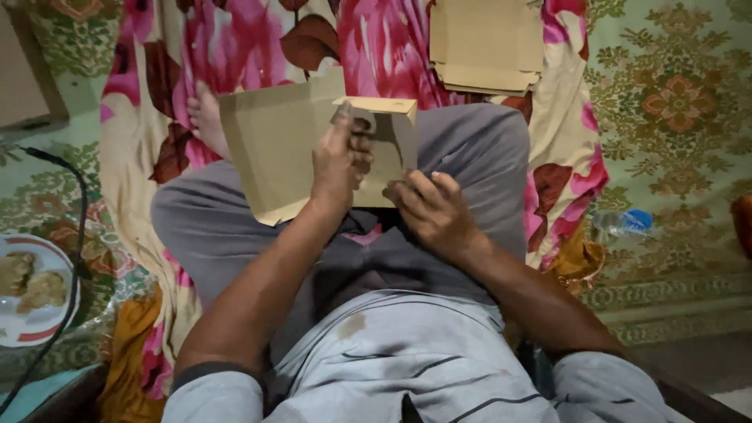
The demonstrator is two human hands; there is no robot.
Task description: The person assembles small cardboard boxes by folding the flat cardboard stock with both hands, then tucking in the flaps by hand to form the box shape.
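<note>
The flat brown cardboard blank [282, 149] rests on the person's lap at the centre, propped against the knees. The right hand [435, 210] pinches its lower edge at five o'clock; the left hand [338, 160] is clamped on the raised flap [384, 110] — thumb on top. The card looks light and stiff yet easily creased, so edges and fold lines seem the safest grip. At nine o'clock a plate [23, 333] holds fried pieces. At three o'clock lies a plastic bottle [623, 223]; at twelve — a stack of flat cartons [486, 43].
</note>
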